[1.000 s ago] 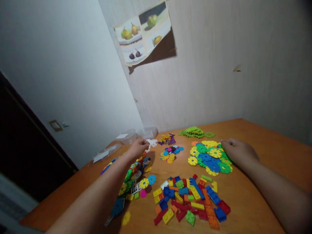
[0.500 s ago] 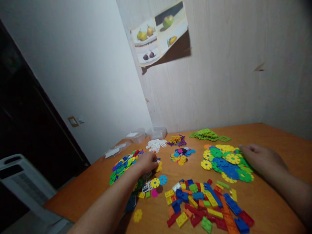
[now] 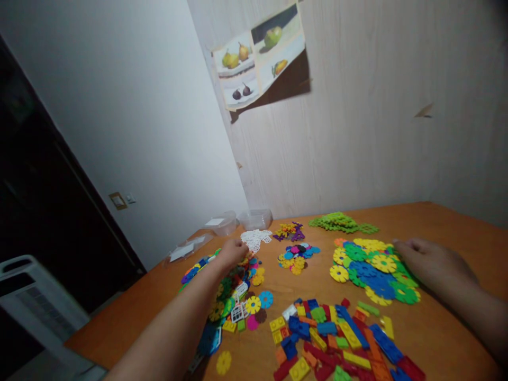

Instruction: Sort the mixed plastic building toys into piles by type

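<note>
My left hand is over the far part of a mixed pile of plastic pieces, close to a heap of white lattice pieces. Its fingers are drawn together, and whatever they may hold is hidden. Loosely curled, my right hand rests at the right edge of a pile of flower-shaped discs in yellow, green and blue. The inside of that hand does not show. Colourful building bricks lie spread at the front, between my forearms.
Small round discs, purple and yellow pieces and green linked pieces form heaps farther back. Clear plastic containers and a bag stand by the wall. A white chair is at the left.
My left hand has moved away from me and slightly left across the mixed pile, towards the white pieces. My right hand stays beside the flower discs. The view has shifted slightly.
</note>
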The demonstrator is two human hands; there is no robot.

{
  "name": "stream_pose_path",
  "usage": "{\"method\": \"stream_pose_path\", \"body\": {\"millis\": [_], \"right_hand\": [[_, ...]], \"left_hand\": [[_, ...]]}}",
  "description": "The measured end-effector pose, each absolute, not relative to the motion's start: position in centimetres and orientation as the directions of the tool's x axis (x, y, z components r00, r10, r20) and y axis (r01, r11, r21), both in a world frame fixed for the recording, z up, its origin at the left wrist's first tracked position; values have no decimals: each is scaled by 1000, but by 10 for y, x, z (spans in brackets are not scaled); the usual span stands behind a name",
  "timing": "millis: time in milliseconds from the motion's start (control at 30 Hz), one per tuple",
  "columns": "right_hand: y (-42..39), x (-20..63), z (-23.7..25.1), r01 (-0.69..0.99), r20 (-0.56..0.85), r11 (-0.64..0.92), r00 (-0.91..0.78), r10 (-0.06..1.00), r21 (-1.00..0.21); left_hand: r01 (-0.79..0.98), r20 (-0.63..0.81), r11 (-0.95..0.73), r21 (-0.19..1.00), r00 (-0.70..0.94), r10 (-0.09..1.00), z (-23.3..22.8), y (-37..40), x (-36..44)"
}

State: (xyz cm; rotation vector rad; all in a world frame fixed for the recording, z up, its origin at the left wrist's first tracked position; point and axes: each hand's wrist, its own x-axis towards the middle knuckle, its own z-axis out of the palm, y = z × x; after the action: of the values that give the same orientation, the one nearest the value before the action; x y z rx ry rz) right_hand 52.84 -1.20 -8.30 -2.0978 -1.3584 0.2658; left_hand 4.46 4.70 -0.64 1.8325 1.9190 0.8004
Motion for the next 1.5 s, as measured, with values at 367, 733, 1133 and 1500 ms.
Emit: {"method": "stream_pose_path", "body": {"millis": [367, 733, 1133, 1500], "right_hand": [[-14, 528, -81, 749, 132, -303, 460, 878, -589], [-11, 528, -83, 765, 143, -310, 461, 876, -565], [-15, 521, -78, 740, 159, -304, 483, 861, -600], [-17, 517, -76, 747, 170, -300, 481, 860, -593]], "left_hand": [[619, 102, -15, 785, -106, 989, -24, 65, 29], [780, 292, -370, 505, 248, 924, -32, 47, 80], [670, 251, -728, 148, 686, 683, -43, 53, 186], [647, 218, -755, 104, 726, 652, -61, 72, 187]]}}
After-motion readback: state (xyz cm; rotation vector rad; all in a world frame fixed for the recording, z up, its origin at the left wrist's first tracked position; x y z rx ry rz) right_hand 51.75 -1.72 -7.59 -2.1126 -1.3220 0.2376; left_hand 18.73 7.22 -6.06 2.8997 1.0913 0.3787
